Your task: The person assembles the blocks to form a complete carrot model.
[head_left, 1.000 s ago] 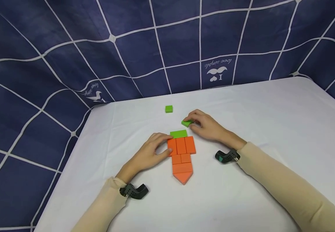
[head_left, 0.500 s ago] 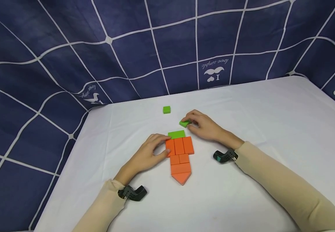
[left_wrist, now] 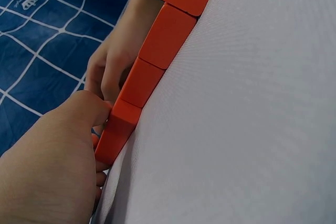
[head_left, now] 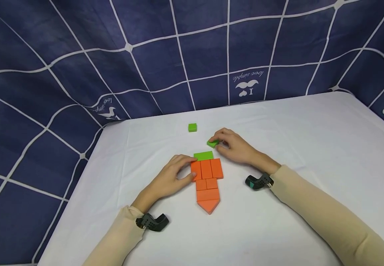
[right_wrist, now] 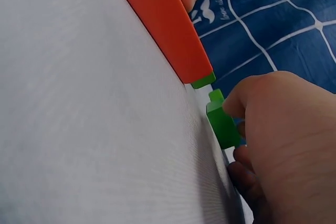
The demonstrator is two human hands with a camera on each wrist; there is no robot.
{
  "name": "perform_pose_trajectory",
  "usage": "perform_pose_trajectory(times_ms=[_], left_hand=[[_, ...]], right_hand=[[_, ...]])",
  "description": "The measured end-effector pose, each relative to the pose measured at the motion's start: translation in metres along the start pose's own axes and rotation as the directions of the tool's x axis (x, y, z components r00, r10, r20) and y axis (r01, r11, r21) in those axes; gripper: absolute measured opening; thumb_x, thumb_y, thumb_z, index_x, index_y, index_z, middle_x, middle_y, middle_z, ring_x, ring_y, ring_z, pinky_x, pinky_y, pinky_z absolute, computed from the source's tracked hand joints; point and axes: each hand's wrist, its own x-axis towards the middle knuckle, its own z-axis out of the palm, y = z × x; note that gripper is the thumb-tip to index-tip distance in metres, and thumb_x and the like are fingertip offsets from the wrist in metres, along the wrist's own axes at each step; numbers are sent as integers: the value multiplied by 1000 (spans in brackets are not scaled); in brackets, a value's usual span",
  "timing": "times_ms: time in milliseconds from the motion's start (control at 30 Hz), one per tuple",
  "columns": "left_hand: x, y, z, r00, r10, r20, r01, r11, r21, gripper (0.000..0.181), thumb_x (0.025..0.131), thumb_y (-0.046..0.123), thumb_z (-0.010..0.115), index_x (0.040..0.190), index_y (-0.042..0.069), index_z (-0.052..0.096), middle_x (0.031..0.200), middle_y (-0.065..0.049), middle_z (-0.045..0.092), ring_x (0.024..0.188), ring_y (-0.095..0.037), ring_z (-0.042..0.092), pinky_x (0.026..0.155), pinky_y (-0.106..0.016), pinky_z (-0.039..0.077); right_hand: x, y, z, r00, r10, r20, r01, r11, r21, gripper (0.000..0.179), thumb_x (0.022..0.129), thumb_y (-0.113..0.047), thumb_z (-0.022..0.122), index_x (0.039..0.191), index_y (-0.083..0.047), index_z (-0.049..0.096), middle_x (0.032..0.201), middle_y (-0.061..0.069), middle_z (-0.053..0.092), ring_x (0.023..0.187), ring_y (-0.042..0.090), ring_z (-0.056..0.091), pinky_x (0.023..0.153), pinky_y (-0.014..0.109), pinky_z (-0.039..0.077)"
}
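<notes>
On the white tablecloth lies a flat figure of orange blocks: three upright oblongs in a row, two small blocks below, then a wider block and a triangular block (head_left: 208, 205) pointing toward me. My left hand (head_left: 168, 177) holds the leftmost orange block (head_left: 198, 168), thumb at its near end and fingertips at its far end. A green rectangular block (head_left: 203, 156) lies along the far side of the orange row. Beyond it, to the right, my right hand (head_left: 236, 148) pinches a smaller green block (right_wrist: 222, 125), turned at an angle and close over the cloth.
Another small green block (head_left: 192, 128) sits farther back on the white tablecloth (head_left: 278, 221). A dark blue curtain (head_left: 205, 51) with white grid lines rises behind the table and along its sides. Both wrists wear black straps with small devices.
</notes>
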Motion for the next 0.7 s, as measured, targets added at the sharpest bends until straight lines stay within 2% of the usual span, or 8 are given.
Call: perform_pose_trajectory(times_ms=[100, 300, 567, 700], left_hand=[[0, 0, 0, 1000, -2, 5, 2, 1000, -1, 46, 98, 34, 68, 141, 19, 60, 136, 4, 60, 131, -14, 51, 113, -44, 45], [0, 0, -1, 1000, 3, 6, -3, 1000, 2, 46, 97, 34, 69, 140, 19, 60, 137, 5, 60, 131, -14, 51, 113, -44, 46], [0, -1, 0, 1000, 1, 11, -1, 1000, 8, 45, 98, 34, 68, 140, 19, 60, 137, 5, 59, 132, -13, 50, 113, -44, 46], [0, -2, 0, 1000, 1, 10, -1, 1000, 6, 45, 98, 34, 68, 140, 19, 60, 137, 5, 59, 132, -14, 50, 113, -44, 45]], right_hand=[[0, -3, -2, 1000, -3, 6, 4, 999, -32, 27, 97, -10, 63, 122, -15, 73, 129, 4, 63, 116, 22, 53, 94, 39, 47], [0, -15, -11, 998, -48, 28, 49, 997, -59, 24, 97, -12, 66, 120, -13, 73, 125, 1, 67, 119, 21, 54, 98, 40, 47], [-2, -33, -18, 983, -115, 142, 121, 992, -36, 22, 99, -15, 65, 119, -15, 74, 120, -7, 70, 114, 19, 56, 98, 40, 50], [-3, -44, -18, 972, -127, 199, 135, 990, -30, 21, 98, -16, 65, 117, -17, 74, 118, -8, 70, 108, 20, 58, 94, 38, 52]])
